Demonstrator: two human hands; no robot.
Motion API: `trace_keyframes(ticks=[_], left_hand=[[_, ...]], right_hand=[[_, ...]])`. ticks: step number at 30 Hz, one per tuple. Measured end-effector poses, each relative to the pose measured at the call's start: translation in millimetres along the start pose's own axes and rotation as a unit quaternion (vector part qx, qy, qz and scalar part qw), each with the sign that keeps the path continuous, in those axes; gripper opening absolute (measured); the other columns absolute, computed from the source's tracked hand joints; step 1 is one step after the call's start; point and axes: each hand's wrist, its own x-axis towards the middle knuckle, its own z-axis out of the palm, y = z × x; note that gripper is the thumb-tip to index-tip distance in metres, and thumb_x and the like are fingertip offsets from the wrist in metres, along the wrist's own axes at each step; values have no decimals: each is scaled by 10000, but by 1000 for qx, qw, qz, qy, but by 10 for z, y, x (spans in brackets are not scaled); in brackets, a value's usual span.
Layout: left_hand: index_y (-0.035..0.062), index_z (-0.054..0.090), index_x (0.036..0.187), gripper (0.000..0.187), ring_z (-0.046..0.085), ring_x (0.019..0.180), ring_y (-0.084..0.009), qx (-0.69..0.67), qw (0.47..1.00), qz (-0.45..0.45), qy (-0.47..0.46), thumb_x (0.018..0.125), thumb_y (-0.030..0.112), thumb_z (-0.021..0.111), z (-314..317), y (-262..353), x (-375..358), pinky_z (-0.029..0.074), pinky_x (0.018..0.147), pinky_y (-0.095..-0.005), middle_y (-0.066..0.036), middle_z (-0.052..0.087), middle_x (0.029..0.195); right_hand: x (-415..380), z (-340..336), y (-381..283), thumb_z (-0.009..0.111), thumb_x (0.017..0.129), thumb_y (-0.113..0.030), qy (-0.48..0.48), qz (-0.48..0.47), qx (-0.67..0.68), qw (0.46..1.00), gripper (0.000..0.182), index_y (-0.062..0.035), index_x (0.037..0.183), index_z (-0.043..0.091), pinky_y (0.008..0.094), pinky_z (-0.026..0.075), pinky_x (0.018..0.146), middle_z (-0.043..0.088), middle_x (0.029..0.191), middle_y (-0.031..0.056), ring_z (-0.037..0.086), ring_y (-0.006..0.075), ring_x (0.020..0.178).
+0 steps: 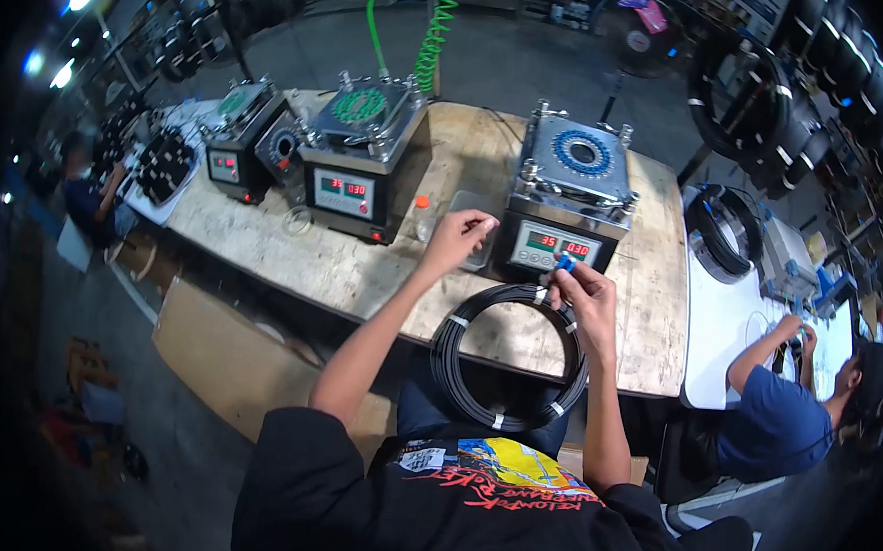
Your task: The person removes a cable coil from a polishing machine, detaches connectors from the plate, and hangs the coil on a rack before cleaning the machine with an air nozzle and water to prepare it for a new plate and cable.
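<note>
Between the thumb and fingers of my right hand point(588, 297) is a small blue fitting point(565, 263), held up in front of the digital display of a machine point(573, 198). My left hand point(456, 241) is raised beside a clear plastic tray point(480, 253), its fingers curled and the tips close together; whether anything small is between them is too fine to see. A coil of black tubing point(448, 359), bound with white tape bands, leans from my lap against the table edge below both hands. On top of the machine lies a ring of blue parts point(583, 152).
Two more machines point(353, 158) point(239, 134) with green rings stand on the wooden table point(265, 253). A small bottle with an orange cap point(422, 214) is near the tray. One co-worker point(781, 408) sits at the right, another person point(90, 191) at the far left. Black coils point(740, 101) hang at upper right.
</note>
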Motion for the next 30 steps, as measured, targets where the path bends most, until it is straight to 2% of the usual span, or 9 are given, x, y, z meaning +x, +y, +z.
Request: trace_keyframes(ticks=[1,4,5,9,16,22,25,28,30], left_hand=[[-11,755,1104,225,674,704,-130,94,995,17,5,990,167,677,-149,-165,96,531,659,-290,-59,733,834],[-17,772,1027,177,739,776,-231,302,951,35,-59,917,108,712,-413,-402,203,565,733,-358,-148,775,890],[-11,783,970,146,757,856,-288,299,952,4,-69,863,77,737,-408,-466,222,574,791,-386,-186,769,902],[-6,780,1008,238,757,898,-316,334,915,18,-224,797,103,796,-312,-904,506,582,816,-402,-197,767,939],[-27,755,1000,316,704,1057,-392,478,853,-65,-200,720,107,819,8,-1440,805,586,878,-451,-258,731,1058],[-80,729,914,201,702,1008,-431,416,900,17,-132,728,-7,709,-108,-1293,728,572,838,-480,-302,705,1001],[-50,733,985,248,685,1021,-437,424,899,47,-101,740,-8,723,-170,-1223,677,564,861,-493,-308,701,1027],[-57,737,907,175,712,861,-426,336,935,52,-101,745,10,733,-224,-1069,581,569,757,-464,-282,712,862],[-91,702,815,125,696,655,-288,269,957,53,-92,786,26,734,-235,-1007,512,534,613,-388,-210,675,681]], right_hand=[[-11,3,-23,628,1019,-27,5,10,4,1000,270,76,1265,669,254,542,664,710,968,127,640,115,723],[-17,4,-19,623,1021,-27,-1,11,16,1000,271,78,1268,666,262,547,652,711,972,124,648,120,740],[-17,5,-6,623,1021,-27,-1,12,17,1000,274,78,1270,665,262,547,651,711,973,123,648,121,740],[-6,19,21,628,1020,-33,0,11,17,1000,282,79,1277,662,263,549,652,713,973,120,648,124,744],[-64,-43,-88,642,1013,-44,14,20,1,1000,288,78,1273,664,263,556,672,730,985,132,647,126,751],[-80,-102,-67,645,1011,-44,4,15,-3,1000,288,75,1273,663,260,557,675,728,979,130,648,126,759],[-89,-66,-82,644,1012,-41,11,21,-7,1000,281,76,1266,668,258,552,669,721,969,119,646,125,755],[-76,-43,-63,642,1013,-40,7,23,-7,1000,271,75,1256,675,257,547,663,715,963,113,643,124,750],[-71,-28,-48,642,1012,-40,2,24,-5,1000,268,74,1253,679,258,546,661,714,961,112,642,124,746]])
